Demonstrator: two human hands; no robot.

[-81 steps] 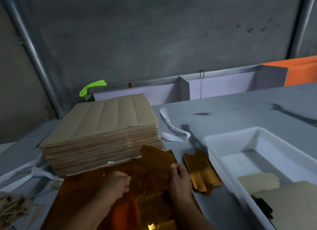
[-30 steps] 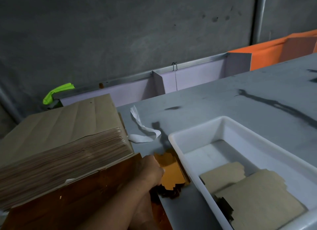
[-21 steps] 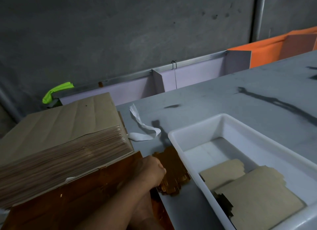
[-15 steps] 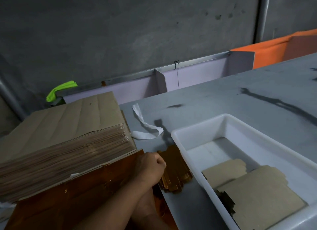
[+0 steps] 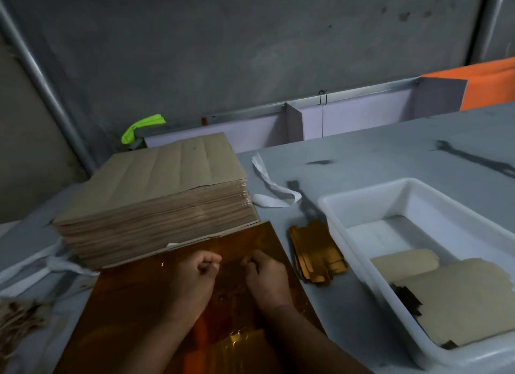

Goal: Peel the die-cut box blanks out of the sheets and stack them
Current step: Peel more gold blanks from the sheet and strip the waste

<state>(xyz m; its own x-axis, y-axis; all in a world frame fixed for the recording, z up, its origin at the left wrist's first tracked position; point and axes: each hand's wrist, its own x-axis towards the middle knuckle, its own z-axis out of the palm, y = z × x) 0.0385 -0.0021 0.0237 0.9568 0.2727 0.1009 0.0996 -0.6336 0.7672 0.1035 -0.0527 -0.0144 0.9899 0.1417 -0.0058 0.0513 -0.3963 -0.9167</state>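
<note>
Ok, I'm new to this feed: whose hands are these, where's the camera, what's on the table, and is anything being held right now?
There is no machine here: a person works with two bare hands, and the single picture comes from a camera worn on their head, looking forward and down. The left hand and right hand rest, fingers curled, on a shiny gold sheet lying flat on the grey table. Whether they pinch it cannot be told; nothing is lifted. Behind the sheet stands a thick stack of brown sheets. To the right of the gold sheet lies a small pile of gold blanks, already peeled out, and beside that a white tub holding brown card pieces. A white strip lies between stack and tub.
</note>
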